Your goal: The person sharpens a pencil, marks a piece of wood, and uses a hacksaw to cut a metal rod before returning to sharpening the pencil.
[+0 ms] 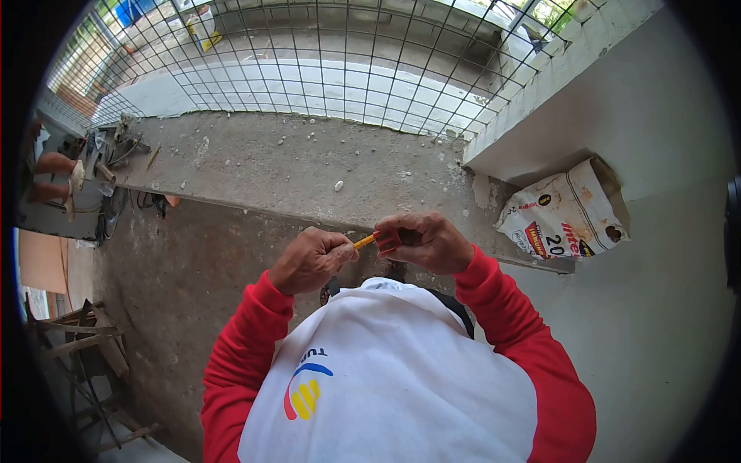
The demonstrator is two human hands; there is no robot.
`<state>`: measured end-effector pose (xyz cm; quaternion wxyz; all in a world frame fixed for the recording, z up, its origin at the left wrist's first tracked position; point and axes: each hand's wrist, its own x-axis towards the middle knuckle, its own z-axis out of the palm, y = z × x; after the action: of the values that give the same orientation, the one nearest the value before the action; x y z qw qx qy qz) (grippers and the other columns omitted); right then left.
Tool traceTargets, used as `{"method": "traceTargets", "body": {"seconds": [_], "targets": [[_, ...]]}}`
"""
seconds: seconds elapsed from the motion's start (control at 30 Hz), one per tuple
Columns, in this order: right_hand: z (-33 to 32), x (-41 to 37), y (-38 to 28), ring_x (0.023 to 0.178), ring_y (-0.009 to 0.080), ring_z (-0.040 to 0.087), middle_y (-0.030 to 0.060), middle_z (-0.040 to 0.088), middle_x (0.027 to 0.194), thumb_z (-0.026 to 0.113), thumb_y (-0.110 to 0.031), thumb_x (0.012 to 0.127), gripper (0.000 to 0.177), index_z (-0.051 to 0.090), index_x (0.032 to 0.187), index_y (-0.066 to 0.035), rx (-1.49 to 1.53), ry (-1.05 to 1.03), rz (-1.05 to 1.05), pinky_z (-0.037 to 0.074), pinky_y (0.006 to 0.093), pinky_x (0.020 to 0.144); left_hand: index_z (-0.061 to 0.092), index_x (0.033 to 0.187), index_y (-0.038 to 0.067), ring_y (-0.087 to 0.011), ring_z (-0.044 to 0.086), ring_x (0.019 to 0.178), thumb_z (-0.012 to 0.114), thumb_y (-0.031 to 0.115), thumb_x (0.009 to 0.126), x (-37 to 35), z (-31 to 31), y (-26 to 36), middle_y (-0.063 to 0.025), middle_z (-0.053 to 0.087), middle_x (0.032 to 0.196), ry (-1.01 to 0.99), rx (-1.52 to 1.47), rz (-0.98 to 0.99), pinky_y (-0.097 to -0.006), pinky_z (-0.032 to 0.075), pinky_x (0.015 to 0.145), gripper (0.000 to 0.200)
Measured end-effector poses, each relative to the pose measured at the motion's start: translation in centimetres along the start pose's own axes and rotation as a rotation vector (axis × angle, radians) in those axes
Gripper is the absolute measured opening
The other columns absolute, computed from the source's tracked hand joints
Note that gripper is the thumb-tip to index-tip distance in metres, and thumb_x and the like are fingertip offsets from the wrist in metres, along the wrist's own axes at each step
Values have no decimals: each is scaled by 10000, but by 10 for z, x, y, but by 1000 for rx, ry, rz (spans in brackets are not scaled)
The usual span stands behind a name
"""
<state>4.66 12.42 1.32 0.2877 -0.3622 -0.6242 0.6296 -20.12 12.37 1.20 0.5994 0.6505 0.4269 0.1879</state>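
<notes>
My left hand is closed around one end of a thin yellow stick in front of my chest. At the stick's other end, a small dark-red flat piece sits between the fingers and thumb of my right hand. Stick and red piece meet between the two hands, and part of each is hidden by fingers. The exact kind of the red piece I cannot tell. Both hands are held up near the front edge of a concrete ledge.
Wire mesh stands behind the ledge, which carries scattered rubble. At right, a torn printed sack leans by the wall. Left of me are a person's legs, a heap of tools and wooden pieces on the floor.
</notes>
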Motion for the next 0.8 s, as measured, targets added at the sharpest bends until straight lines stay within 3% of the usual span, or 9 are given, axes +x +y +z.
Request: {"method": "traceTargets", "body": {"seconds": [0.27,0.37,0.57,0.67,0.77,0.8], "targets": [[6,-3,3,914,124,636,84,660,982,670,34,776,353,591,1120,19,-56,-20,-6,513,255,845,641,766,-27,-52,414,485,520,173,916,-4,-5,4,27,477,552,-188,-311,-221,-221,324,438,279],[11,-4,7,916,133,637,86,656,992,658,40,790,343,582,1124,35,80,-8,38,514,256,845,641,747,-27,-63,426,485,525,196,912,-2,-3,-1,20,478,540,-139,-147,-164,-240,336,444,300],[8,-3,18,919,148,641,96,650,1015,657,41,805,353,567,1146,46,100,-43,90,521,270,852,634,760,-26,-175,487,476,516,202,872,5,-8,5,-135,502,545,-111,350,64,-356,404,493,280],[5,0,23,922,156,642,103,647,1014,665,30,808,365,558,1156,53,122,-61,102,524,278,859,631,762,-20,-221,516,482,511,200,857,13,-4,-13,-186,492,583,-54,406,227,-395,422,515,268],[6,-1,23,929,163,641,110,644,1014,662,28,813,363,553,1157,60,159,-57,104,525,283,860,637,781,-23,-172,537,491,507,222,898,13,1,-17,-138,534,573,42,564,380,-366,416,489,300],[3,-3,19,935,164,639,113,643,1018,658,32,814,362,551,1159,61,153,-75,111,525,284,860,636,790,-22,-149,524,490,507,233,911,10,-3,-15,-110,534,570,-81,331,198,-344,405,477,310]]}}
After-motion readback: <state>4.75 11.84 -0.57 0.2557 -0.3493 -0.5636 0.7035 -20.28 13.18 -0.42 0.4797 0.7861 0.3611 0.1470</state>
